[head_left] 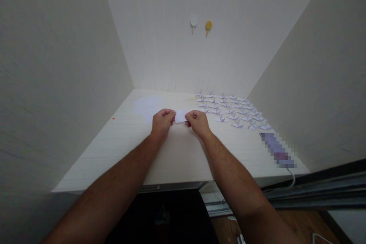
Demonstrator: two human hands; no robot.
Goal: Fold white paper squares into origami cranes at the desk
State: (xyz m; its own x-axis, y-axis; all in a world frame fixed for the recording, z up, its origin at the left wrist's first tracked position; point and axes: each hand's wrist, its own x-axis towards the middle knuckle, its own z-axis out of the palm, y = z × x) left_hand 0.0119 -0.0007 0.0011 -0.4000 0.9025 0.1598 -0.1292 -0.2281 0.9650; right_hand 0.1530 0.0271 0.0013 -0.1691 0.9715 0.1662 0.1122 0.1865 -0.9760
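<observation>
A small white piece of paper (180,116) is stretched between my two hands, just above the middle of the desk. My left hand (163,122) pinches its left edge between thumb and fingers. On the opposite edge, my right hand (198,122) grips the paper in the same way. Whether the paper has folds in it I cannot tell. Several white folded paper cranes (225,106) stand in rows to the right of my right hand. Beyond my left hand lie white paper sheets (145,106), flat on the desk.
The pale desk (114,152) is closed in by walls on three sides. A phone-like object (276,150), blurred out, lies at the right with a white cable (292,179) over the edge. A white hook (193,23) and a yellow hook (208,26) are on the back wall.
</observation>
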